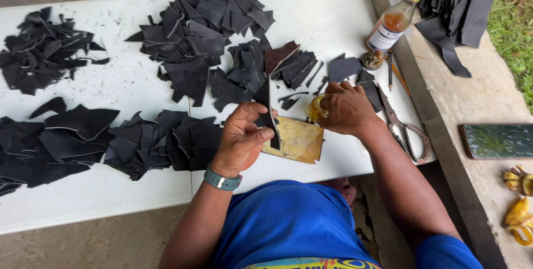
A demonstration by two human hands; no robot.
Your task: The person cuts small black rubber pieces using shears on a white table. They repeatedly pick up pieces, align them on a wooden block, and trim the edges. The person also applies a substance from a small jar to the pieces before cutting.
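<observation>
Mostly matte black leather offcuts (189,41), jagged and angular, in heaps across the white table (333,13); one reddish-brown scrap (280,56) among them. Tan glue-stained board (297,140) lies at the table's near edge. Glass bottle (393,22) of amber liquid, white label, stands at the far right corner; rusty scissors (402,127) lie right of the hands. Left hand (240,138) is curled, pinching a narrow black leather strip (268,111) upright over the board. Right hand (347,108) is closed around a small yellowish glue jar (316,108) beside the board.
</observation>
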